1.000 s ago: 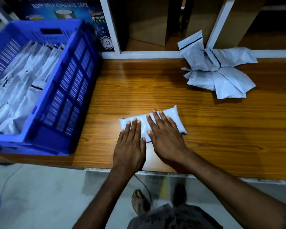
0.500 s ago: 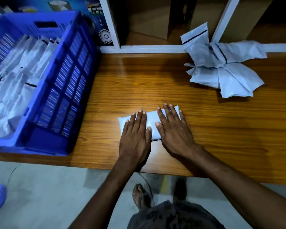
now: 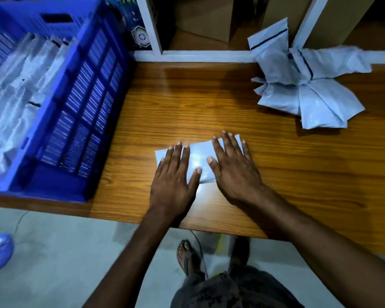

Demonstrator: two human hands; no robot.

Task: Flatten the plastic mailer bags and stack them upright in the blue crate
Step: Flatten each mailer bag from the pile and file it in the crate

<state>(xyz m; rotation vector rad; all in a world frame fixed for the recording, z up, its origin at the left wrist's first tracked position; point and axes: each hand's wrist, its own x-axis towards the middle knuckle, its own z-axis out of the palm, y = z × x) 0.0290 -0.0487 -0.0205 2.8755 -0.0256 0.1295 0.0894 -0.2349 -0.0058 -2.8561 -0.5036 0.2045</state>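
Note:
A folded white plastic mailer bag [image 3: 199,160] lies flat on the wooden table [image 3: 209,103] near its front edge. My left hand [image 3: 175,176] presses palm-down on the bag's left half, fingers spread. My right hand [image 3: 233,167] lies flat on its right half, covering most of it. A blue crate [image 3: 85,103] stands at the table's left end with several white mailer bags [image 3: 20,85] standing in rows inside. A loose heap of crumpled mailer bags [image 3: 298,85] lies at the back right of the table.
A white shelf frame [image 3: 198,55] runs along the table's back edge, with brown cartons [image 3: 205,16] behind it. A printed tape box [image 3: 136,25] stands behind the crate. Below the table edge are the grey floor, my sandalled foot [image 3: 187,256] and a thin cable.
Both hands have stayed pressed on the folded bag and slid slightly apart. The bag looks flatter than a second ago. The camera has tilted a little.

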